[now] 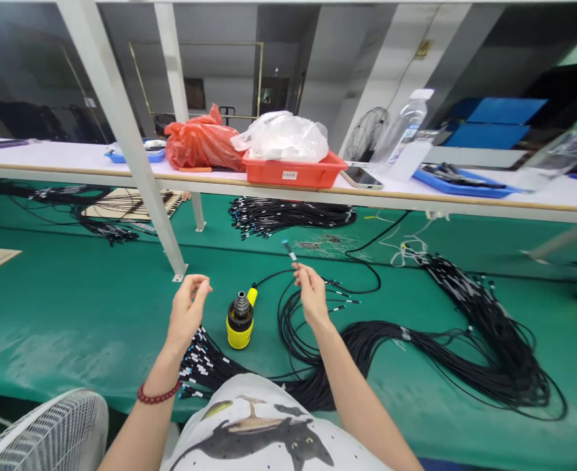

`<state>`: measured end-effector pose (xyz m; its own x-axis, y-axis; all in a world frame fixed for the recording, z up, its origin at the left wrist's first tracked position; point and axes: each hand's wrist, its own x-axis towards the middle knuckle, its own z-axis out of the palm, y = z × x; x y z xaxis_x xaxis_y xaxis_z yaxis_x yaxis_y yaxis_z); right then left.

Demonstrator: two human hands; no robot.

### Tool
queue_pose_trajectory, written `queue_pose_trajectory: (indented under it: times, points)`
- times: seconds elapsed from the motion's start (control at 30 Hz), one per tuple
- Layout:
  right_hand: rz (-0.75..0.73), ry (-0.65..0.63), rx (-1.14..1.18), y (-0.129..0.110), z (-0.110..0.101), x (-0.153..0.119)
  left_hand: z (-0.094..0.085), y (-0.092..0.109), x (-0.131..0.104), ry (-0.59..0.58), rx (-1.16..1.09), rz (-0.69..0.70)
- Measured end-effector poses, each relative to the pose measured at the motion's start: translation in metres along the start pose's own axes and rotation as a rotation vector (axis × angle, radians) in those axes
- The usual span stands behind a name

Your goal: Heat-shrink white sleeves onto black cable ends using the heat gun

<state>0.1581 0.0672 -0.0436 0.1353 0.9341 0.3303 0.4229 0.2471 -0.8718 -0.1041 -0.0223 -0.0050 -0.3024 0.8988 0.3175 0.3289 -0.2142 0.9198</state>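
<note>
My right hand point(313, 294) pinches a black cable near its end; the cable end point(289, 250) has a blue tip and a white label and points up and away from me. My left hand point(188, 307) is loosely curled, thumb close to the forefinger, and I see nothing in it. Between the hands a yellow and black tool with a stepped grey nozzle point(240, 320) stands upright on the green mat. Below my left hand lies a bundle of labelled cable ends point(203, 363). Loops of black cable point(288, 320) lie under my right hand.
A long cable bundle point(504, 353) curves across the right side. Another bundle point(288, 214) lies beneath the shelf point(210, 180). On the shelf are a red tray point(293, 173), a phone point(362, 176) and a blue tray point(465, 183). A white post point(136, 150) stands left; a fan point(57, 432) is lower left.
</note>
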Motion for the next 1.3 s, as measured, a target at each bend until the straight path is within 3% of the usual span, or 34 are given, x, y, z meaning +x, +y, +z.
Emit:
queue_pose_trajectory:
  times: [0.07, 0.2, 0.37, 0.57, 0.7, 0.8, 0.93, 1.03, 1.2, 1.3]
  points:
    - [0.196, 0.110, -0.195, 0.040, -0.016, 0.009, -0.006, -0.011, -0.003, 0.041, -0.028, -0.058]
    - [0.446, 0.074, -0.399, 0.103, -0.033, -0.011, -0.014, -0.038, -0.011, 0.080, -0.048, -0.171]
    - [0.557, -0.082, -0.571, 0.135, 0.002, -0.059, -0.013, -0.060, -0.020, 0.048, -0.040, -0.266]
    - [0.350, -0.231, -0.733, 0.142, 0.044, -0.078, -0.013, -0.067, -0.024, 0.029, -0.026, -0.275]
    - [0.203, -0.320, -0.769, 0.153, 0.045, -0.073, -0.014, -0.082, -0.028, 0.056, -0.010, -0.253]
    - [0.190, -0.316, -0.797, 0.162, 0.035, -0.057, -0.014, -0.102, -0.035, 0.048, 0.014, -0.250]
    - [0.247, -0.211, -0.835, 0.159, 0.025, -0.032, -0.004, -0.128, -0.044, -0.102, 0.048, -0.262]
    - [0.175, -0.199, -0.794, 0.144, 0.032, -0.029, 0.014, -0.142, -0.045, -0.279, 0.072, -0.243]
    - [-0.091, -0.504, -0.541, 0.123, 0.068, -0.070, 0.050, -0.161, -0.039, -0.433, -0.063, -0.106]
    - [-0.147, -0.673, -0.151, 0.120, 0.089, -0.099, 0.063, -0.166, -0.041, -0.442, -0.135, -0.110]
